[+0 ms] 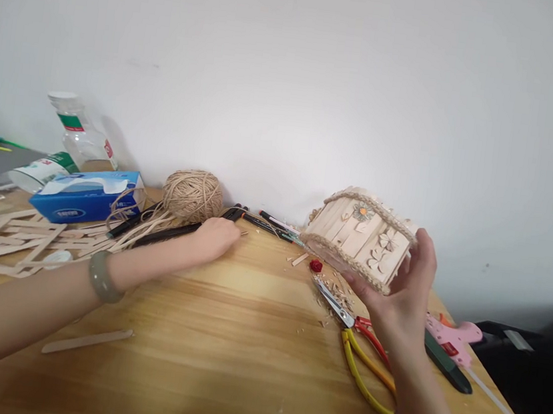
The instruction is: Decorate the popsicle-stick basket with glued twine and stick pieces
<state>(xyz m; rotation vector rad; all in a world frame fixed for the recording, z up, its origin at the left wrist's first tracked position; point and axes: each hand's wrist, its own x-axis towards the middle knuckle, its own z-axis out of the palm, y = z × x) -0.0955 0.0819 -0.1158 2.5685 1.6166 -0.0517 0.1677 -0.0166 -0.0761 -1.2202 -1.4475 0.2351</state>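
Observation:
My right hand (409, 297) grips a stick-covered holder (361, 234) on its side, raised above the table. Pale wooden strips cover the holder, with braided twine along both rims and small wooden flowers, one with an orange centre. My left hand (220, 237) is closed low over the table, beside the ball of twine (194, 195). A small thin tip pokes out past its fingers, too small to name. Below the holder lie scissors (339, 309) with metal blades, a small red ball-like piece (316, 265) and wood shavings (334, 291).
Craft sticks (15, 239) pile up at left near a blue tissue box (89, 197) and a clear bottle (81, 133). One loose stick (87, 341) lies in front. Pens (274, 229) rest by the wall. A pink glue gun (457, 336) and a dark green tool (446, 362) lie right.

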